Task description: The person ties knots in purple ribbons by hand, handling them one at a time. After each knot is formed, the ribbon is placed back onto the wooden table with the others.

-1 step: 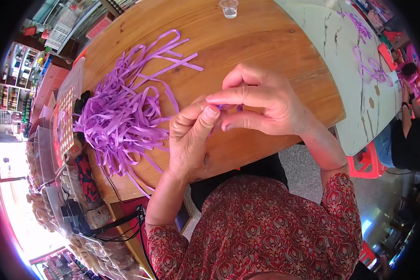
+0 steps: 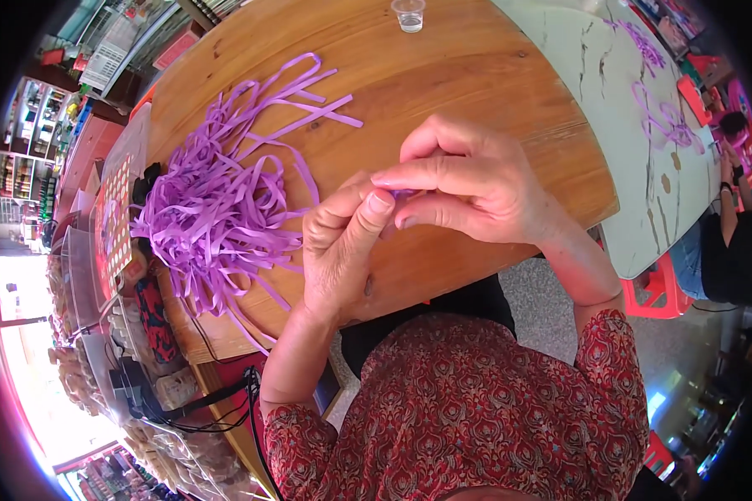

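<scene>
My left hand [image 2: 338,250] and my right hand [image 2: 468,188] meet above a round wooden table [image 2: 476,75]. Their fingertips pinch a small piece of purple ribbon [image 2: 405,194], mostly hidden by the fingers. A loose pile of purple ribbon strips [image 2: 217,209] lies on the table to the left of my left hand, with several strips trailing toward the far side. I wear a red patterned top.
A small clear cup [image 2: 409,14] stands at the table's far edge. To the right is a pale marbled table [image 2: 593,67] with purple ribbons [image 2: 664,117]; a red stool [image 2: 656,288] and another person [image 2: 727,242] are beside it. Cables [image 2: 184,401] and stocked shelves lie at the left.
</scene>
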Tool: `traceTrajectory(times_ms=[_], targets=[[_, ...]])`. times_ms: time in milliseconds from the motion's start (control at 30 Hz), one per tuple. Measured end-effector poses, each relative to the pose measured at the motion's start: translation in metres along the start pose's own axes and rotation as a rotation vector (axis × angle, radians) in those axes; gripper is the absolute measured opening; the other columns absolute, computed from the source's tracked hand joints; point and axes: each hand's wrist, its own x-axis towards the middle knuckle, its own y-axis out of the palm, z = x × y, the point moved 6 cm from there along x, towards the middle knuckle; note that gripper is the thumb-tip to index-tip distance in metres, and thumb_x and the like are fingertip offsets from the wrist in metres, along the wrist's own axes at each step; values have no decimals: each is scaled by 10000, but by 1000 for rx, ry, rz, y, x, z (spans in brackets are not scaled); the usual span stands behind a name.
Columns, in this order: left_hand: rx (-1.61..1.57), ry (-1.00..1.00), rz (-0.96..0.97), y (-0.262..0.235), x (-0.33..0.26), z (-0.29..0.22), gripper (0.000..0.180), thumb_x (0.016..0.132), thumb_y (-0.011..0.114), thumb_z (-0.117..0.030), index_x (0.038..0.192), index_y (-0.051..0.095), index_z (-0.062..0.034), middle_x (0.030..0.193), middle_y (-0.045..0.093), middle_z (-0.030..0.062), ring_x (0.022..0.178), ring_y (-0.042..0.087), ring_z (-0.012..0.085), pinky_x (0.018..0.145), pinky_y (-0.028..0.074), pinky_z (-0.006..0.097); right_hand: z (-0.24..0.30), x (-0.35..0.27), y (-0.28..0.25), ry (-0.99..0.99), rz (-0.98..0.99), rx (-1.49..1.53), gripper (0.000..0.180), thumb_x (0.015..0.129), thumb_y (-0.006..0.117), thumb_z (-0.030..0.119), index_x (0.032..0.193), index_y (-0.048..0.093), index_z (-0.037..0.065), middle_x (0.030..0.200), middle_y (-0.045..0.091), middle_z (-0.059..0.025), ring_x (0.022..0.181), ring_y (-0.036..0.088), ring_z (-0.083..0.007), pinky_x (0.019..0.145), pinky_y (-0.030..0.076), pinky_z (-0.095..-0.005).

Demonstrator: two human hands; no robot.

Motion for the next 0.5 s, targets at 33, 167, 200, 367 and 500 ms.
traceTrajectory(times_ms=[33,167,200,367,500], targets=[[1,-6,0,1,1,-1,182,912,573,-155,984,661,-12,826,611,6,706,463,57,640,381,210,1,-2,-2,-47,-29,-34,403,641,785,124,1026,677,76,881,588,-58,714,586,-148,558,459,-250],[284,93,93,11,2,-17,189,927,544,-142,937,645,18,753,546,13,692,451,81,649,373,226,11,-2,-4,-154,-46,-113,357,630,780,109,965,678,36,841,594,-63,680,588,-163,543,463,-259],[338,107,98,12,2,-19,193,929,540,-145,922,639,22,735,535,18,683,452,92,646,375,233,13,-2,-4,-149,-46,-110,357,630,780,109,965,678,36,841,594,-63,680,588,-163,543,463,-259],[320,198,152,12,0,-20,213,932,536,-163,894,627,27,723,534,33,668,460,109,629,380,252,11,-3,-2,-109,-16,-56,357,620,778,102,952,672,25,825,605,-66,669,599,-177,534,470,-270],[247,111,139,18,-2,-24,234,934,531,-162,826,612,29,731,555,49,669,490,118,619,385,255,16,-3,0,-86,-12,-46,344,623,776,90,942,669,18,814,605,-71,647,600,-179,523,467,-269]])
